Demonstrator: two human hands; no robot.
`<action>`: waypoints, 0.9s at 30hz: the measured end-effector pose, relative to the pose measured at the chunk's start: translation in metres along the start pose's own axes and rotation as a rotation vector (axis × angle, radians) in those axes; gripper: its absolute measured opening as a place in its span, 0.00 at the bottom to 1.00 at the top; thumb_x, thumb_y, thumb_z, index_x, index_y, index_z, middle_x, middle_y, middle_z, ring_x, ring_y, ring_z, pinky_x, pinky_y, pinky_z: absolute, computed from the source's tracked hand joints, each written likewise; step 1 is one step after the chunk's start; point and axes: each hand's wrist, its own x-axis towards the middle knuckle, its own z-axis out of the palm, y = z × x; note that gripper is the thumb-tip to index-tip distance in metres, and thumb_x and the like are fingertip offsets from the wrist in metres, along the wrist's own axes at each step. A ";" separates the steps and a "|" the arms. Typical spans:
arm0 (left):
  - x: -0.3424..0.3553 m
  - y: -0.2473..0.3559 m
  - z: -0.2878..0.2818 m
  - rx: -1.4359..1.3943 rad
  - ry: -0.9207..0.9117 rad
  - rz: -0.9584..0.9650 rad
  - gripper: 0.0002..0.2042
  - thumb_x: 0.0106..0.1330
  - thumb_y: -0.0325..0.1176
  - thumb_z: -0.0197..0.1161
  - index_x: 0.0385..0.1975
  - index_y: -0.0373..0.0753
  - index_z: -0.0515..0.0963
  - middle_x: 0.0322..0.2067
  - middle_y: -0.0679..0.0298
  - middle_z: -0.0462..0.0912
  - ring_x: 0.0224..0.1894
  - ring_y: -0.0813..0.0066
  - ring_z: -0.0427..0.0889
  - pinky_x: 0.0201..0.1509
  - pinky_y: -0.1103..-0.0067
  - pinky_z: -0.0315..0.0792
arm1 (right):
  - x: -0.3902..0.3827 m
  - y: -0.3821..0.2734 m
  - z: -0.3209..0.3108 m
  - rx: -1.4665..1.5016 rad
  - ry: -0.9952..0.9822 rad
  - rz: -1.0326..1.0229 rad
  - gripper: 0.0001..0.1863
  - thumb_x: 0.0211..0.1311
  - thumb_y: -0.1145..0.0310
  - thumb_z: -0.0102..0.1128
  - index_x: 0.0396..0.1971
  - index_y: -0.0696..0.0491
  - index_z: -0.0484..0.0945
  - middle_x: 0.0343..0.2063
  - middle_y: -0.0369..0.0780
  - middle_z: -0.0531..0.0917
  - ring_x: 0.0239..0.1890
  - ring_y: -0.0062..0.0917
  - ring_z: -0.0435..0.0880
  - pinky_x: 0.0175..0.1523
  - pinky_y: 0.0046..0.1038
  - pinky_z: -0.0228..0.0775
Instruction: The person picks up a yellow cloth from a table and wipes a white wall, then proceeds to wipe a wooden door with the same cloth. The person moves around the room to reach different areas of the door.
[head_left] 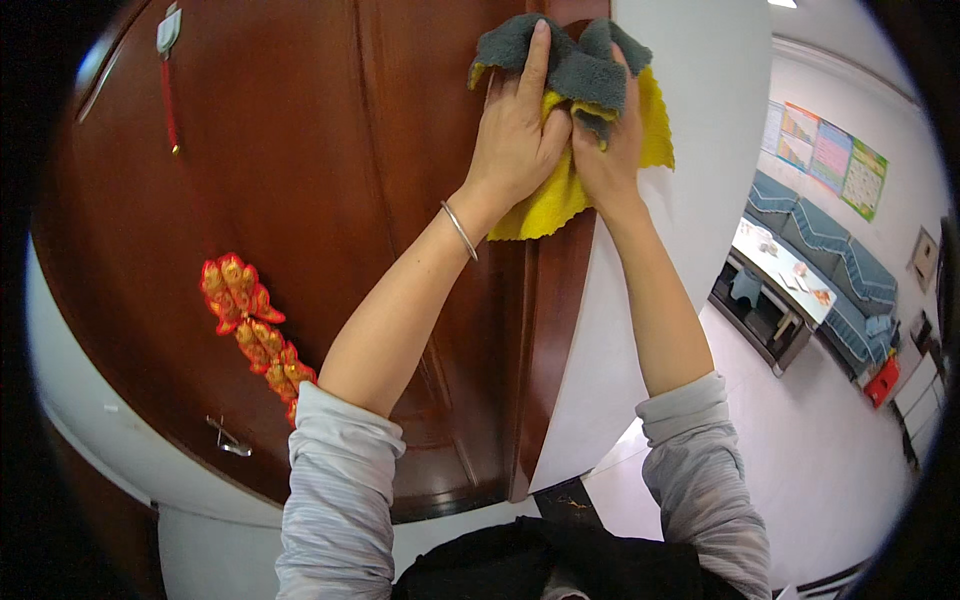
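Observation:
Both my arms reach up to the brown wooden door frame [552, 345], beside the white wall. A two-sided cleaning cloth [540, 210], yellow on one face and grey on the other, is bunched between my hands against the frame's upper part. My left hand [515, 140] grips its left part, index finger stretched over the grey folds and other fingers partly hidden under the cloth. My right hand [610, 155] is closed round the right part, its fingertips mostly covered by grey folds. A yellow corner hangs below, between my wrists.
Left of the frame is a brown panelled door [290, 170] with a red-and-gold hanging ornament [262, 335], a metal handle [230, 437] and a red tassel cord [170, 105]. At right, past the white wall [690, 90], stand a low table [775, 275] and a blue-covered sofa [825, 250].

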 end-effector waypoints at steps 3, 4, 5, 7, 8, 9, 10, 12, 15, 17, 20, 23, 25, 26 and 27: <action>-0.003 -0.002 0.004 -0.023 0.010 0.011 0.34 0.64 0.29 0.50 0.74 0.42 0.53 0.61 0.38 0.67 0.64 0.34 0.63 0.71 0.55 0.54 | -0.005 0.003 0.001 -0.075 -0.032 0.003 0.41 0.52 0.77 0.60 0.69 0.54 0.59 0.61 0.51 0.70 0.64 0.53 0.66 0.69 0.44 0.58; -0.008 -0.001 0.003 -0.034 -0.006 0.013 0.34 0.64 0.29 0.50 0.74 0.42 0.53 0.61 0.38 0.67 0.64 0.34 0.63 0.71 0.55 0.53 | -0.012 0.000 0.001 -0.104 -0.033 0.020 0.41 0.52 0.77 0.60 0.69 0.54 0.59 0.61 0.52 0.69 0.65 0.53 0.65 0.70 0.44 0.56; -0.018 0.000 0.005 -0.052 -0.014 0.006 0.34 0.64 0.29 0.50 0.74 0.42 0.54 0.61 0.38 0.67 0.64 0.34 0.63 0.71 0.55 0.53 | -0.023 -0.002 -0.001 -0.138 -0.047 0.039 0.41 0.51 0.77 0.60 0.69 0.55 0.59 0.62 0.53 0.68 0.66 0.54 0.63 0.70 0.45 0.54; -0.043 0.006 0.006 -0.051 -0.031 -0.051 0.34 0.64 0.28 0.50 0.74 0.42 0.55 0.62 0.37 0.67 0.63 0.35 0.65 0.72 0.56 0.52 | -0.054 -0.006 -0.002 -0.163 -0.071 0.118 0.41 0.51 0.76 0.61 0.69 0.57 0.59 0.65 0.55 0.65 0.69 0.54 0.59 0.73 0.46 0.49; -0.057 0.010 0.006 -0.028 -0.018 -0.034 0.35 0.63 0.27 0.50 0.74 0.41 0.55 0.61 0.36 0.68 0.63 0.35 0.66 0.72 0.55 0.53 | -0.072 -0.009 -0.002 -0.165 -0.084 0.149 0.41 0.52 0.75 0.61 0.69 0.57 0.58 0.66 0.55 0.64 0.70 0.54 0.59 0.73 0.46 0.49; -0.076 0.013 0.009 -0.038 -0.040 -0.073 0.35 0.63 0.27 0.51 0.74 0.41 0.55 0.60 0.35 0.68 0.63 0.35 0.66 0.72 0.55 0.53 | -0.091 -0.012 -0.006 -0.170 -0.099 0.179 0.41 0.53 0.74 0.62 0.69 0.58 0.58 0.66 0.55 0.64 0.70 0.54 0.59 0.73 0.46 0.49; -0.093 0.018 0.008 -0.033 -0.067 -0.106 0.36 0.62 0.27 0.51 0.74 0.40 0.55 0.60 0.35 0.69 0.63 0.35 0.67 0.72 0.55 0.53 | -0.109 -0.016 -0.007 -0.161 -0.105 0.210 0.41 0.53 0.73 0.62 0.69 0.58 0.58 0.66 0.55 0.64 0.70 0.53 0.59 0.73 0.47 0.49; -0.129 0.030 0.014 -0.010 -0.090 -0.162 0.36 0.61 0.27 0.52 0.74 0.40 0.55 0.60 0.34 0.69 0.63 0.35 0.67 0.72 0.54 0.53 | -0.152 -0.014 -0.015 -0.163 -0.145 0.255 0.40 0.57 0.68 0.64 0.69 0.58 0.58 0.67 0.55 0.64 0.70 0.54 0.59 0.73 0.48 0.49; -0.200 0.040 0.018 0.021 -0.196 -0.266 0.36 0.60 0.27 0.52 0.73 0.38 0.56 0.62 0.34 0.66 0.66 0.33 0.64 0.72 0.54 0.53 | -0.225 -0.020 -0.022 -0.177 -0.225 0.330 0.40 0.59 0.65 0.65 0.70 0.58 0.58 0.66 0.56 0.64 0.68 0.56 0.61 0.71 0.49 0.52; -0.243 0.049 0.025 0.029 -0.244 -0.303 0.34 0.61 0.27 0.53 0.72 0.37 0.57 0.64 0.34 0.63 0.67 0.32 0.61 0.72 0.53 0.54 | -0.266 -0.026 -0.032 -0.177 -0.289 0.340 0.41 0.58 0.65 0.66 0.70 0.58 0.58 0.65 0.56 0.65 0.67 0.56 0.63 0.69 0.49 0.54; -0.307 0.063 0.029 0.030 -0.364 -0.426 0.33 0.63 0.29 0.55 0.71 0.35 0.58 0.65 0.34 0.60 0.69 0.32 0.58 0.72 0.53 0.54 | -0.322 -0.042 -0.047 -0.183 -0.373 0.386 0.41 0.57 0.66 0.67 0.70 0.56 0.59 0.65 0.56 0.66 0.65 0.56 0.65 0.68 0.50 0.56; -0.358 0.076 0.038 0.087 -0.343 -0.456 0.32 0.67 0.32 0.55 0.72 0.35 0.57 0.66 0.34 0.58 0.69 0.28 0.55 0.72 0.49 0.52 | -0.356 -0.055 -0.058 -0.089 -0.403 0.396 0.41 0.57 0.66 0.67 0.69 0.57 0.59 0.64 0.56 0.67 0.64 0.56 0.66 0.67 0.50 0.57; -0.382 0.087 0.041 0.106 -0.354 -0.484 0.32 0.70 0.34 0.54 0.73 0.35 0.55 0.68 0.34 0.55 0.70 0.26 0.52 0.73 0.47 0.47 | -0.367 -0.057 -0.067 -0.125 -0.451 0.323 0.44 0.54 0.69 0.69 0.70 0.57 0.58 0.64 0.56 0.66 0.64 0.55 0.67 0.67 0.51 0.58; -0.376 0.089 0.043 0.134 -0.351 -0.493 0.33 0.70 0.35 0.54 0.73 0.35 0.53 0.69 0.34 0.54 0.70 0.28 0.53 0.73 0.48 0.48 | -0.363 -0.056 -0.071 -0.082 -0.470 0.367 0.43 0.54 0.69 0.69 0.70 0.56 0.59 0.65 0.56 0.66 0.65 0.56 0.65 0.68 0.51 0.56; -0.370 0.093 0.044 0.163 -0.349 -0.502 0.34 0.71 0.37 0.54 0.74 0.34 0.50 0.69 0.35 0.53 0.70 0.29 0.54 0.73 0.50 0.49 | -0.360 -0.056 -0.075 -0.039 -0.489 0.411 0.42 0.54 0.69 0.68 0.69 0.55 0.61 0.65 0.56 0.66 0.66 0.57 0.64 0.70 0.51 0.54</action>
